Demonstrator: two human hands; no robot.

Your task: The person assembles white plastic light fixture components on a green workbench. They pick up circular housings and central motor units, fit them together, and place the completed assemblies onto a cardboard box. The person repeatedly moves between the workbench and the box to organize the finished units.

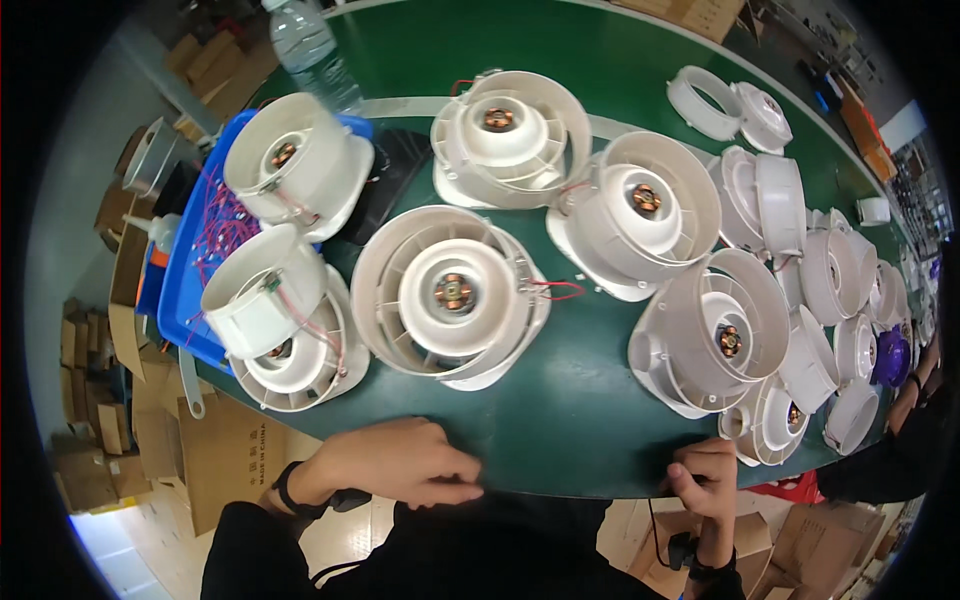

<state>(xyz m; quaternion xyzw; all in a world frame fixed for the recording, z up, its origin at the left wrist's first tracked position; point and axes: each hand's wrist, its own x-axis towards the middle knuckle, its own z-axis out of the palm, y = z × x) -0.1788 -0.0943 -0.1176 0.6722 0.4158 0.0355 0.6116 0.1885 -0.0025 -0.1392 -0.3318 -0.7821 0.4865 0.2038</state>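
My left hand [408,465] lies at the near edge of the table, fingers loosely curled and holding nothing I can see. Farther right, my right hand [705,477] is also at the edge, fingers bent into a loose fist. Beyond the left hand stands a white round fan housing [455,290] with a copper-wound motor core in its middle and a red wire at its side. The housing nearest my right hand [770,420] lies just past it, below a taller white housing [715,330]. Neither hand touches a housing.
More white housings [640,200] stand across the green table [560,400] and crowd its right side. At the left are a blue tray [185,285] of thin wires and a water bottle [312,55]. Another person's dark sleeve [880,460] shows at the right.
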